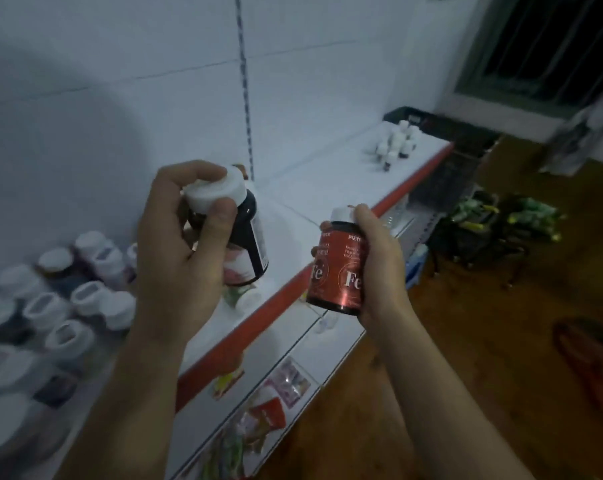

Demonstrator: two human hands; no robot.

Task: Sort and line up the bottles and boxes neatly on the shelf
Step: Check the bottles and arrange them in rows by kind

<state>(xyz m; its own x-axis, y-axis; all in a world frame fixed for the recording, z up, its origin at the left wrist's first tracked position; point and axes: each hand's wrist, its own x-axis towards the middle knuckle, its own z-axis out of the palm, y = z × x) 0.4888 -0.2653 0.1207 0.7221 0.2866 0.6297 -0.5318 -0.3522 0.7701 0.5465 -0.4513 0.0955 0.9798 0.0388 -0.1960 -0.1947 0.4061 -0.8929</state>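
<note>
My left hand [179,251] grips a dark bottle [248,237] with a white cap, held tilted above the white shelf [328,188] with the red front edge. My right hand [379,265] holds a red bottle [338,271] marked "Fe", with a white cap, out past the shelf's front edge. Several white-capped bottles [50,306] stand crowded on the shelf at the left. A small cluster of little white-capped bottles [397,143] stands at the shelf's far right end.
A lower shelf [276,386] holds colourful packets. Dark baskets [445,168] stand beyond the shelf's right end, with green-filled baskets [494,220] on the wooden floor. A red basket [598,362] sits at the right. The shelf's middle is bare.
</note>
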